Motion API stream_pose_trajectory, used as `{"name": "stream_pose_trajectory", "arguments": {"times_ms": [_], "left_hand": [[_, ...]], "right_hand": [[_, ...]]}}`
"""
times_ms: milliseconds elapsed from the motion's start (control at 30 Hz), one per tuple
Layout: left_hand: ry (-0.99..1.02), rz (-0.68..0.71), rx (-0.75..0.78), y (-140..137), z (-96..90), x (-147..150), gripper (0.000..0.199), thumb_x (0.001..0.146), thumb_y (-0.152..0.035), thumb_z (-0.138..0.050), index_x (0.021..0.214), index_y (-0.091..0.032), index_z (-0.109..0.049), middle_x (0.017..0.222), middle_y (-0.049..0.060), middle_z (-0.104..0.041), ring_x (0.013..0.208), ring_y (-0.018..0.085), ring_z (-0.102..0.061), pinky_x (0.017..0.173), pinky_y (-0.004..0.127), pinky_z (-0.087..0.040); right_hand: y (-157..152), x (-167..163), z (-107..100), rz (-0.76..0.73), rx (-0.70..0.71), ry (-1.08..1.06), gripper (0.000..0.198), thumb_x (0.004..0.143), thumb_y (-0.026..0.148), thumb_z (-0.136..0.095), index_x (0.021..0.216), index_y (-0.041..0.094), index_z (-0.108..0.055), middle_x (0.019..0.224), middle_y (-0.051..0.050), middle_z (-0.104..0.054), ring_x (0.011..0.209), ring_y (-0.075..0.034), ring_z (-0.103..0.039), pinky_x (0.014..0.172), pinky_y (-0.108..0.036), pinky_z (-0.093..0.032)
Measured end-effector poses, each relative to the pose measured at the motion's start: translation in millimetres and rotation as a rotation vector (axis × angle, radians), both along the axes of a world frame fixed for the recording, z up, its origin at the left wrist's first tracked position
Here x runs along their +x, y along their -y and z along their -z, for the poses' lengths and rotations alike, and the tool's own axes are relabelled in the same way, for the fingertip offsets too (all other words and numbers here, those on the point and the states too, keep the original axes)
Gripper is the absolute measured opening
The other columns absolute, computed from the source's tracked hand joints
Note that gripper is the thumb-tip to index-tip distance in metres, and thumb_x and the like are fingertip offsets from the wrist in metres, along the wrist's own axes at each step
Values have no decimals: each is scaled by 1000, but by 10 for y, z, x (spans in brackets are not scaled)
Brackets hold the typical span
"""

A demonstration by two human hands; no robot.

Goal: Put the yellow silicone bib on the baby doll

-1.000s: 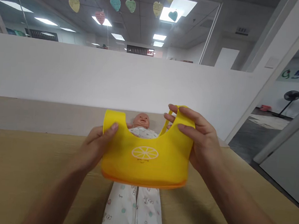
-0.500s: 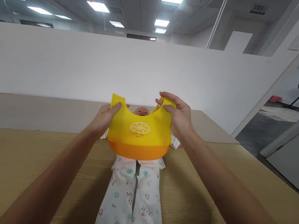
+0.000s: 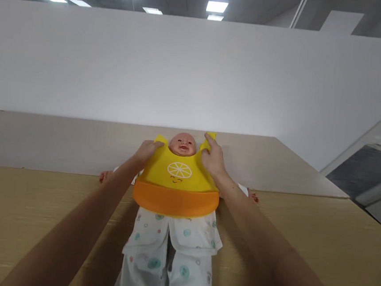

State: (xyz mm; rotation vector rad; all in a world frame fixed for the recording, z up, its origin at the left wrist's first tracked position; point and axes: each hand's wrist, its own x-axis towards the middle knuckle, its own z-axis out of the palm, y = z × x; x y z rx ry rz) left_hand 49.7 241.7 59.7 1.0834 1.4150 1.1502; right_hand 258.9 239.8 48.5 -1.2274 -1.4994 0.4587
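fingers (image 3: 209, 141) clamp both straps (image 3: 160, 138) of a smooth yellow bib (image 3: 177, 173) with rounded orange trough (image 3: 175, 201).

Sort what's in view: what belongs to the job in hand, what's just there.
In the job:
- yellow-and-orange bib
- left hand and right hand, holding its upper ends
- doll beneath it

Just there:
- white wall
- ceiling lights

The left fingers (image 3: 152, 144) and right fingers (image 3: 210, 140) hold a yellow bib (image 3: 178, 179) over a doll (image 3: 182, 145).
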Motion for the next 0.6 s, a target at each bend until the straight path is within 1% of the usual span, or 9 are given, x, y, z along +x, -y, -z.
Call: {"name": "stream_pose_trajectory", "arguments": {"times_ms": [100,167,233,267,333,367,433,500,600], "left_hand": [[59,-49,-119,-76,127,-24,13,62,-27,-61,68,-15,-59,55,3,-63,47,19,-58,46,28,-44],[119,-1,-180,-98,199,-32,18,60,-26,-62,74,-14,-61,61,6,-66,51,22,-61,48,30,-47],[210,82,-207,-110,259,-30,23,61,-26,-60,80,-12,-63,66,8,-68,56,24,-64,50,32,-51],[262,126,-212,-115,284,-29,25,62,-26,-59,82,-12,-63,68,8,-69,58,24,-65,52,33,-52],[353,196,-213,-127,324,-32,27,64,-25,-58,86,-12,-64,70,8,-70,60,25,-66,55,34,-54],[382,219,-216,-134,338,-36,27,65,-26,-58,88,-12,-64,71,8,-70,61,24,-67,55,34,-55],[414,249,-227,-147,362,-50,29,67,-28,-60,91,-12,-65,73,8,-71,62,25,-67,56,34,-55],[431,274,-257,-156,382,-62,30,68,-30,-61,92,-12,-66,75,9,-72,63,26,-68,56,34,-56],[470,322,-305,-158,410,-73,32,71,-33,-62,96,-13,-66,79,9,-73,69,26,-69,60,34,-56]], "right_hand": [[-141,8,151,-25,-83,-17,63,66,10,-46,129,8,-52,137,-12,-48,131,-25,-39,113,-40,-27],[-198,10,228,-32,-138,-74,58,67,14,-49,125,12,-56,135,-11,-50,130,-24,-41,113,-40,-27],[-223,11,279,-30,-202,-170,50,69,21,-51,118,16,-60,131,-9,-54,125,-24,-46,109,-39,-31],[-224,12,293,-30,-236,-229,46,70,25,-52,114,17,-62,127,-8,-58,121,-24,-49,105,-38,-36],[-211,14,302,-45,-296,-346,37,70,32,-54,102,17,-67,111,-6,-66,107,-23,-57,91,-35,-46],[-200,14,300,-58,-316,-391,34,70,35,-54,95,16,-68,99,-5,-68,98,-22,-60,83,-32,-48],[-182,7,289,-72,-343,-442,29,69,37,-56,85,15,-68,80,-3,-67,82,-19,-61,69,-27,-47],[-176,-7,282,-65,-376,-478,28,67,35,-58,85,15,-67,75,-1,-64,72,-16,-58,60,-24,-44],[-195,-30,295,-30,-474,-599,38,64,30,-61,101,20,-62,79,1,-64,60,-13,-55,52,-24,-42]]}}
